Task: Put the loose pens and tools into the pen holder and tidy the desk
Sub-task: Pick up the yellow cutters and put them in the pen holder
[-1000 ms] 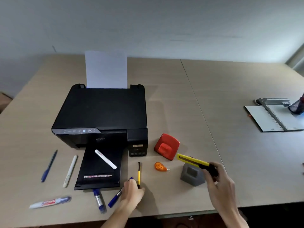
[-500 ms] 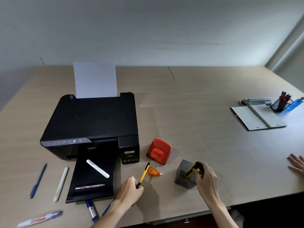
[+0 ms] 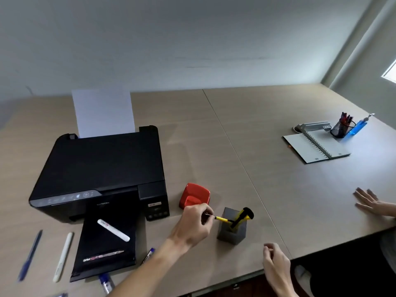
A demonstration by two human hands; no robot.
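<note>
Over the pen holder (image 3: 231, 232), left hand (image 3: 192, 226) now pinches the yellow pen (image 3: 221, 219); right hand (image 3: 276, 264) has let go, empty.

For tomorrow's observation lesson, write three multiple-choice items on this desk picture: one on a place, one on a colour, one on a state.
1. Where does the white marker lie?
A. On the printer's output tray
B. Inside the notebook
C. Under the red hole punch

2. What colour is the pen holder near the hands?
A. Blue
B. Grey
C. White

3. What is the left hand doing?
A. Lying flat on the desk
B. Holding a yellow pencil at the holder
C. Pressing a printer button

Answers:
1. A, since it rests on the black tray before the printer.
2. B, its walls are plain grey.
3. B, the yellow pencil runs from its fingers to the holder's mouth, beside the utility knife.
</note>
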